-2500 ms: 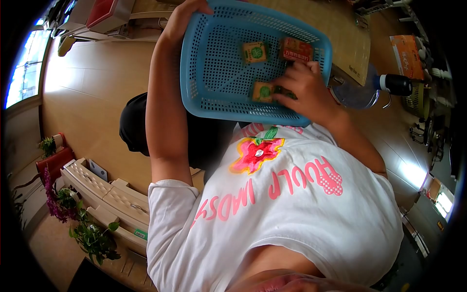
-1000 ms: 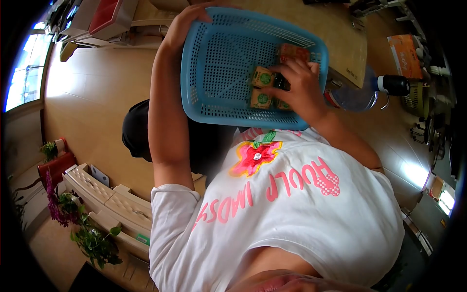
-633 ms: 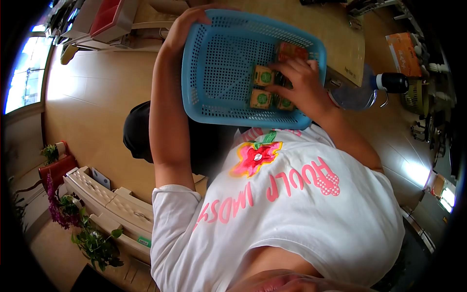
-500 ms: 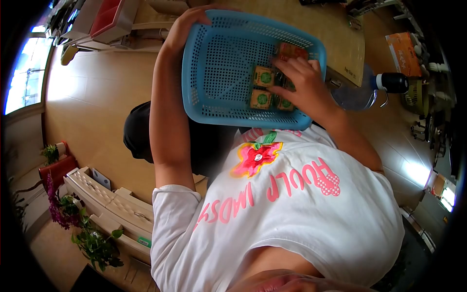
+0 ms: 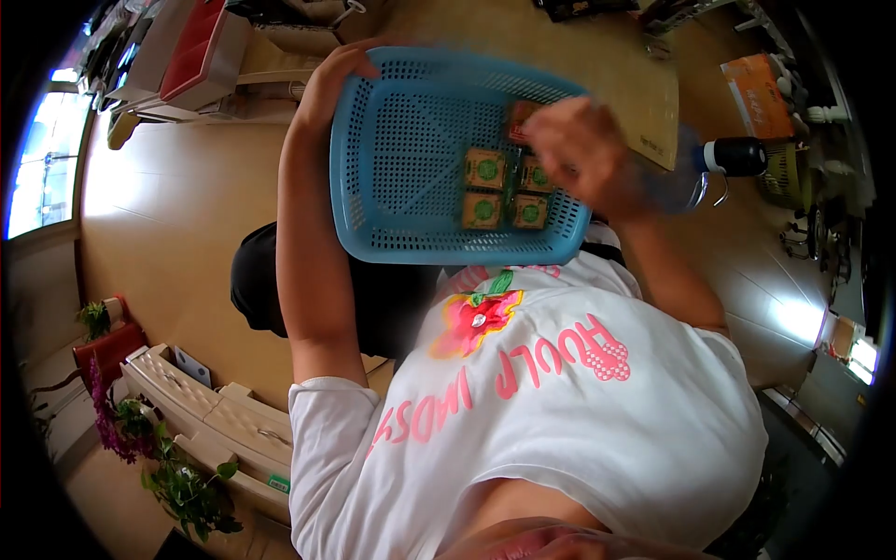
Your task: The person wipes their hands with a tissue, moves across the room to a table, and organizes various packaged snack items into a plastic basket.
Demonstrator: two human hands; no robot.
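Observation:
A blue perforated basket (image 5: 420,250) is tilted in front of my body. My left hand (image 5: 349,71) grips its upper left rim. My right hand (image 5: 583,154), smeared by motion, hovers over the right side; whether it holds anything is unclear. Inside are several small tan packets with green round labels, in two rows: upper left (image 5: 485,169), lower left (image 5: 482,211), lower right (image 5: 530,212), and upper right (image 5: 535,175), partly covered by my right hand. Above them a red packet (image 5: 520,121) is partly hidden by that hand.
Beyond the basket is a pale tabletop (image 5: 644,75). At right stand a clear bottle with a black pump top (image 5: 739,157) and an orange box (image 5: 756,93). A red-lined tray (image 5: 194,51) lies upper left; beige drawers (image 5: 215,411) and plants (image 5: 191,490) are lower left.
My right hand has lifted off the packets and blurred, uncovering more of them. The basket, still in my left hand, sits lower and farther left in view. The tan packets now form two rows.

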